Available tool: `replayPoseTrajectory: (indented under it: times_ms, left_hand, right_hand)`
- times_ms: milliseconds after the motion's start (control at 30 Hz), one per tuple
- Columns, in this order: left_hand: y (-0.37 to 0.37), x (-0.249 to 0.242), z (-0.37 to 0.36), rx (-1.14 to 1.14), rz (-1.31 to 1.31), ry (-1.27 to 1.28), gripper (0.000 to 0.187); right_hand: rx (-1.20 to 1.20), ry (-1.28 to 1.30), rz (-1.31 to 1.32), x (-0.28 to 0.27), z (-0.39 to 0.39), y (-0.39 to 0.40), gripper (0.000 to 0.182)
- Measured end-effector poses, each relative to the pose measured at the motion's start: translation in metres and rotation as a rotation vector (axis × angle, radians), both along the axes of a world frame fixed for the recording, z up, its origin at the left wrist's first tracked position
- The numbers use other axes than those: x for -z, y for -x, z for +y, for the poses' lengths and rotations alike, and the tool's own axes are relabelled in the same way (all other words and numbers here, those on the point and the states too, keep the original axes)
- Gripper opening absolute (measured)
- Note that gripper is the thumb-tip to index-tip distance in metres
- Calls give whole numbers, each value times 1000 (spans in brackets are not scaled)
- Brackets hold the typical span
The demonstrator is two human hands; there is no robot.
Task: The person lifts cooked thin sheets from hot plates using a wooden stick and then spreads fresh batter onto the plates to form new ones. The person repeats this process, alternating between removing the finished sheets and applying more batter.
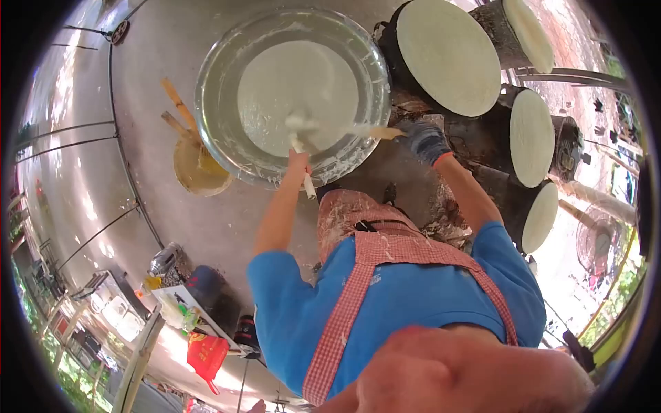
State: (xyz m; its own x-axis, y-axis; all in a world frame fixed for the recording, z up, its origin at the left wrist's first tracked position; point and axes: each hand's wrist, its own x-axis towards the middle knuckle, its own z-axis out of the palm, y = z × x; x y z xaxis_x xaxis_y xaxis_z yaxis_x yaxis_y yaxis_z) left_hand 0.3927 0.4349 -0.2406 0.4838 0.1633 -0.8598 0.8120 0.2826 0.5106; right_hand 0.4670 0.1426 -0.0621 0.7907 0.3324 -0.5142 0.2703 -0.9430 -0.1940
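Note:
A wide metal basin (208, 103) holds a pool of white, batter-like liquid (296, 82). My left hand (299, 162), bare, is closed around a pale, white-smeared stick (309, 186) at the basin's near rim. The stick's upper end meets a blurred white clump over the liquid. My right hand (423, 142), in a dark glove with an orange cuff, grips a wooden-handled tool (385, 133) beyond the basin's right rim. The tool's white-coated length reaches left over the liquid, close to the stick's tip; its head is smeared by motion.
To the right stand several dark, round vessels with pale round tops, the largest top (451, 58) nearest the basin. Left of the basin sits a yellowish bucket (189, 175) with wooden handles (177, 103). A red bag (206, 354) lies at the lower left near a low table.

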Motion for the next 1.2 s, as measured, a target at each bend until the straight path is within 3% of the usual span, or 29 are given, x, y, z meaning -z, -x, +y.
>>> replayPoseTrajectory:
  times_ms: [33, 67, 133, 167, 233, 300, 367, 433, 467, 533, 633, 700, 733, 833, 900, 933, 967, 1000, 1033, 1067, 1100, 1133, 1167, 1200]
  left_hand:
    - [0, 3, -1, 62, -65, 3, 25]
    - [-9, 6, -5, 52, -83, 2, 25]
    - [-24, 6, -12, -158, 174, 438, 22]
    - [-30, -4, -18, -157, 166, 433, 22]
    - [-28, -40, -27, -478, 417, 876, 26]
    - [-22, -108, -30, -481, 377, 1008, 34]
    - [7, -200, -52, -245, -376, 557, 36]
    - [8, -280, -49, -314, -173, 830, 34]
    - [16, -315, -50, -298, -271, 733, 24]
    - [25, -374, -53, -248, -409, 620, 16]
    - [39, -455, -43, -140, -589, 507, 16]
    - [47, -508, -37, -56, -752, 222, 14]
    - [50, -530, -32, -19, -781, 199, 14]
    - [45, -580, -16, 74, -1120, -126, 6]
    - [34, -581, -9, 11, -1205, -357, 6]
    - [27, -569, 0, -9, -1103, -295, 8]
    - [18, -545, 11, -25, -987, -234, 10]
    - [8, -503, 27, 54, -983, -147, 14]
    - [-1, -448, 32, -24, -898, -85, 15]
    - [9, -420, 22, 63, -710, 135, 15]
    - [14, -405, 8, 122, -578, 250, 16]
    - [19, -390, -7, 186, -439, 352, 16]
    - [19, -384, -25, -45, -254, 654, 17]
    - [20, -378, -39, -298, -47, 922, 19]
  right_hand:
    - [184, -96, 29, -4, -4, 3, 34]
    - [174, -98, 12, 12, -12, 12, 34]
    - [65, -42, -80, 61, -28, 37, 40]
    - [65, -47, -87, 58, -33, 42, 40]
    - [251, -20, 73, 48, -40, 70, 37]
    - [234, -117, -25, 14, -50, 86, 37]
    - [220, -218, -80, -2, -64, 109, 38]
    - [181, -289, -356, -11, -73, 100, 36]
    - [177, -330, -374, -27, -70, 95, 36]
    - [61, -674, -697, -80, -72, 73, 34]
    - [-27, -682, -1010, -144, -72, 35, 36]
    - [18, -634, -1015, -187, -70, 11, 38]
    - [59, -654, -1095, -212, -67, 4, 37]
    - [161, -842, -1040, -272, -58, 5, 39]
    - [171, -966, -1005, -246, -50, -8, 38]
    - [169, -1078, -932, -236, -46, -12, 38]
    - [209, -1290, -597, -231, -39, 10, 36]
    - [52, -1380, -744, -169, -34, -2, 35]
    - [319, -1292, -331, -140, -32, 17, 33]
    - [491, -1568, 48, -103, -34, 36, 34]
    - [558, -1569, 54, -83, -49, 57, 34]
    - [596, -1316, 122, -63, -66, 84, 32]
    - [621, -1064, 197, -46, -81, 110, 31]
    - [694, -1070, 217, -41, -99, 141, 31]
